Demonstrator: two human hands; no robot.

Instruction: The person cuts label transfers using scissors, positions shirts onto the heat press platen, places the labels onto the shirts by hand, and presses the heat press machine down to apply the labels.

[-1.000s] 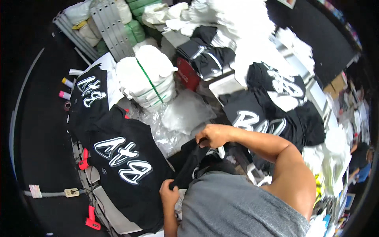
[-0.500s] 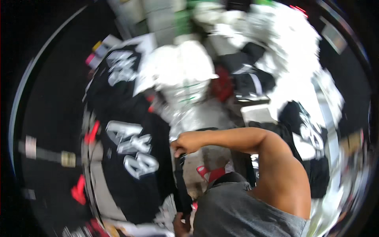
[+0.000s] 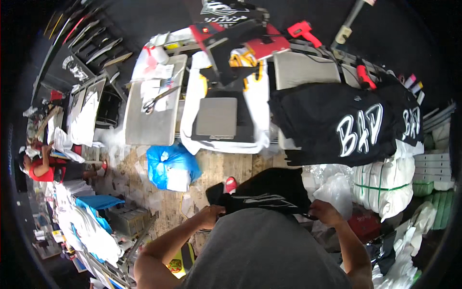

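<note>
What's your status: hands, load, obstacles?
Left hand, right hand both gripping black cloth garment with white print. Possible obstacle: blue plastic bag on wooden floor, ahead-left.

On my feed, the left hand (image 3: 211,216) was curled in a grip, the left forearm (image 3: 175,238) slanting inward. I saw the right hand (image 3: 328,213) gripping nearly level, the right forearm (image 3: 352,248) steeper.
</note>
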